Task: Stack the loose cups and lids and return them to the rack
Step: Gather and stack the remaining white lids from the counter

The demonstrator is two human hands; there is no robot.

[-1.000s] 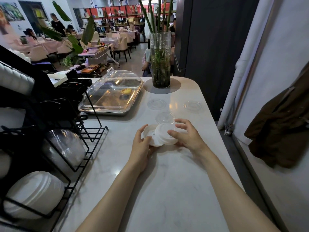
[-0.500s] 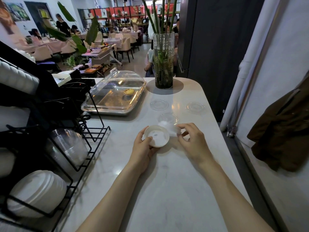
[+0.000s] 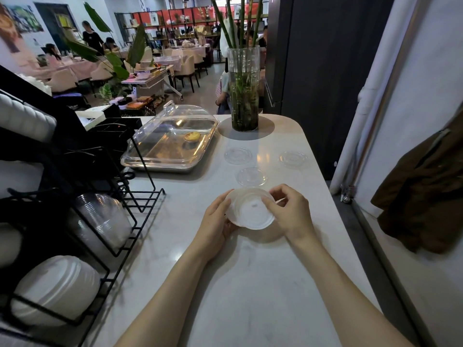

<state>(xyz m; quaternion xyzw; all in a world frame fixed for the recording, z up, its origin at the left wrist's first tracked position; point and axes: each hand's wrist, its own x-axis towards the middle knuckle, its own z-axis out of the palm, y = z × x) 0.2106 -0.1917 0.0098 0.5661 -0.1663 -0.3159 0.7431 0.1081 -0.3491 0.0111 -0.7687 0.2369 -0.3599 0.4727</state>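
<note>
Between both hands (image 3: 218, 221), half-hidden white lids (image 3: 250, 209)

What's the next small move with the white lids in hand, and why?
Probably reach the right hand forward for the nearest clear lid. Both hands hold the white lid stack, the left hand cupping its near-left rim, so the left could likely hold it alone. Three clear lids lie loose on the counter, the other two at and.

White marble counter (image 3: 250, 284), dark wall panel (image 3: 325, 71), dining tables (image 3: 75, 68) beyond
</note>
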